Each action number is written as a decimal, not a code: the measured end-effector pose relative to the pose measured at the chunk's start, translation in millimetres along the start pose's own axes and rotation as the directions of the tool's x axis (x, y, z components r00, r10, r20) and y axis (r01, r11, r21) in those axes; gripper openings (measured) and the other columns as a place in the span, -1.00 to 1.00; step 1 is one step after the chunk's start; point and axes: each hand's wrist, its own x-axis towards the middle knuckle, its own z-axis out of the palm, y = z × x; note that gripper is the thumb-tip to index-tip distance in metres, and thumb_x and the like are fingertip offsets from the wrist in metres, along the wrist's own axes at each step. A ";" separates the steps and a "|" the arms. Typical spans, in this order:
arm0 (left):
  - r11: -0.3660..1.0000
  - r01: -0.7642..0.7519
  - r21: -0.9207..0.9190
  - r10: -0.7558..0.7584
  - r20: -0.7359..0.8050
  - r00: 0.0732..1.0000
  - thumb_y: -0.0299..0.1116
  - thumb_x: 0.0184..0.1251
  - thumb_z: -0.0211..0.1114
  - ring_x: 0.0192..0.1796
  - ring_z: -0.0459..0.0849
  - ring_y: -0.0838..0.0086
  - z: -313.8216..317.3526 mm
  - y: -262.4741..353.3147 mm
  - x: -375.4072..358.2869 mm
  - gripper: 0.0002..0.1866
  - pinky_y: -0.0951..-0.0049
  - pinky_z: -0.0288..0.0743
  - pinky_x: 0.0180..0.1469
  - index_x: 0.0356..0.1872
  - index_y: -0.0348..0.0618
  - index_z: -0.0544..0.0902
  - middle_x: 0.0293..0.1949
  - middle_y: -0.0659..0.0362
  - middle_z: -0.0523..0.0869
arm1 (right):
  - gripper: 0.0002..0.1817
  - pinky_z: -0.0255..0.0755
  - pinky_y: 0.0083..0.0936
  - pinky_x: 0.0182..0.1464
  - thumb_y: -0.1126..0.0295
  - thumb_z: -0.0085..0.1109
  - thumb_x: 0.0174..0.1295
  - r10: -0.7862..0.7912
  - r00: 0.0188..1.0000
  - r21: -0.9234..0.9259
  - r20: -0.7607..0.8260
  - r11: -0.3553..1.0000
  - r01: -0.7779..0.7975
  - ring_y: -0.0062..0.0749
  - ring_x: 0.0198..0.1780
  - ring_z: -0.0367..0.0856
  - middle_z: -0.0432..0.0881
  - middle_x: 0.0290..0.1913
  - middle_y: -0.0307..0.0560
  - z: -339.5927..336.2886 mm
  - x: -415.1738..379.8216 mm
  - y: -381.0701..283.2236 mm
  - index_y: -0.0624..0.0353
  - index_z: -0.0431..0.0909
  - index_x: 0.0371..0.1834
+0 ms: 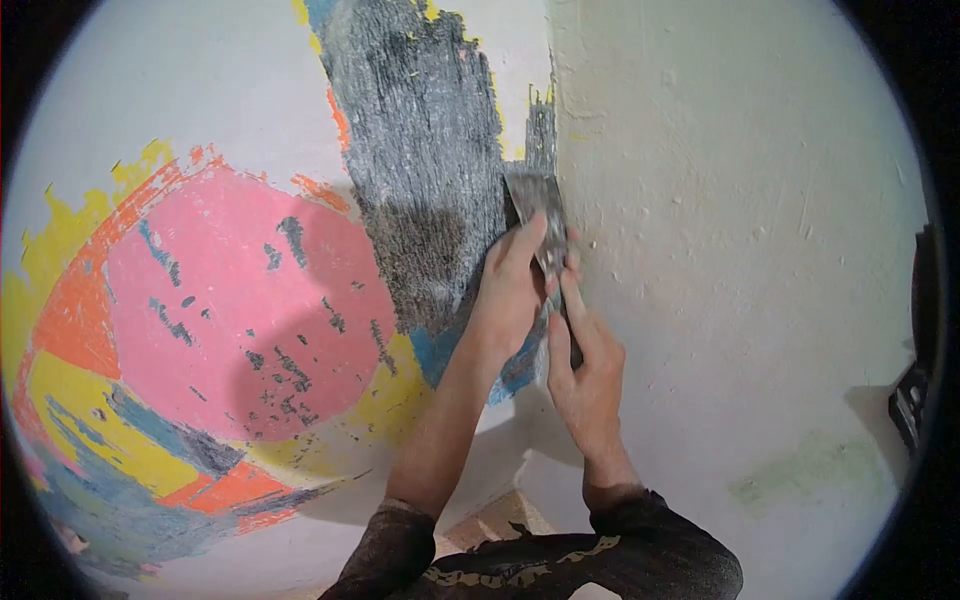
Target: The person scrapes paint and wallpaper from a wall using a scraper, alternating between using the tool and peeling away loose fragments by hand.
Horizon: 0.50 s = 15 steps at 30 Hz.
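Both hands are on a putty knife (pixel 540 200), its wide metal blade pointing up against the wall close to the inside corner. My left hand (pixel 510 290) grips the blade's lower part, thumb lying on the metal. Below it, my right hand (pixel 590 365) is closed around the dark handle, with fingers reaching up along the blade's right side. Under and left of the blade is a dark grey scraped strip (pixel 420 130) with ragged yellow edges. A narrow grey scraped patch (pixel 541 130) rises just above the blade's edge.
A painted pink circle (pixel 240 300) with grey chips, ringed by orange and yellow, covers the left wall. The right wall (pixel 720 220) is pale and bumpy, meeting the painted wall at the corner. A dark object (pixel 908 405) sits at the far right edge.
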 end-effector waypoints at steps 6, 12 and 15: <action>0.986 0.009 -0.169 -0.016 -0.042 0.999 -0.28 0.36 0.06 -0.54 0.26 0.68 17.8 -7.2 -5.4 -0.48 0.59 0.23 -0.48 0.25 -0.40 0.29 -0.50 0.34 0.29 | -0.55 0.37 -0.46 -0.42 0.50 0.07 0.24 -0.067 0.997 -0.040 -0.027 0.997 0.066 -0.32 -0.53 0.42 0.45 -0.50 0.02 2.3 -6.8 0.3 0.09 0.43 0.24; 0.970 -0.025 -0.243 0.028 0.010 1.000 -0.27 0.37 0.05 -0.52 0.25 0.69 33.0 9.5 7.6 -0.60 0.61 0.25 -0.47 0.14 -0.29 0.44 -0.54 0.39 0.22 | -0.56 0.30 -0.52 -0.43 0.52 0.08 0.24 -0.060 0.997 -0.038 -0.044 0.998 0.058 -0.46 -0.54 0.32 0.45 -0.56 -0.06 -7.1 15.1 -16.6 0.07 0.46 0.23; 0.970 -0.001 -0.245 -0.017 -0.070 0.997 -0.29 0.36 0.04 -0.52 0.25 0.69 25.6 -2.8 -6.3 -0.62 0.60 0.23 -0.48 0.11 -0.30 0.44 -0.54 0.39 0.22 | -0.57 0.30 -0.52 -0.43 0.52 0.09 0.24 -0.060 0.998 -0.048 -0.019 0.997 0.059 -0.47 -0.55 0.31 0.44 -0.56 -0.06 -7.9 -5.5 -10.5 0.09 0.47 0.21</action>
